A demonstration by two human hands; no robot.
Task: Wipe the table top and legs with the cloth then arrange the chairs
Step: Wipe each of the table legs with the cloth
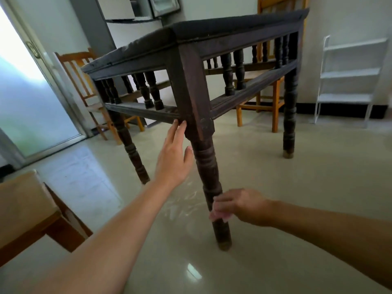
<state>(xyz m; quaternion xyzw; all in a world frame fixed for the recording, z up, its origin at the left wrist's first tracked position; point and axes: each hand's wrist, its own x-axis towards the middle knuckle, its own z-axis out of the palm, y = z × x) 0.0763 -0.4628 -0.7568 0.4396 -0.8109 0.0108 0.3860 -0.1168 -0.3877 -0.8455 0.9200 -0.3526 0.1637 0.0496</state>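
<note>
A dark wooden table (pixel 191 66) with turned legs and a spindle rail stands in front of me, seen from low down. My left hand (pixel 175 158) rests flat, fingers apart, against the near corner post where the rail meets it. My right hand (pixel 237 206) grips the lower part of the near leg (pixel 209 166), pressing a pale pink cloth (pixel 218 216) against it. Only a small edge of the cloth shows under the fingers. An orange wooden chair (pixel 84 81) stands behind the table at the left, and another chair (pixel 273 98) behind it at the right.
A third chair or stool with a tan cushion (pixel 23 209) is close at my lower left. A white shelf rack (pixel 347 79) stands against the right wall. A glass door (pixel 27 98) is at the left, a refrigerator (pixel 135 20) behind the table. The tiled floor (pixel 275 209) is glossy.
</note>
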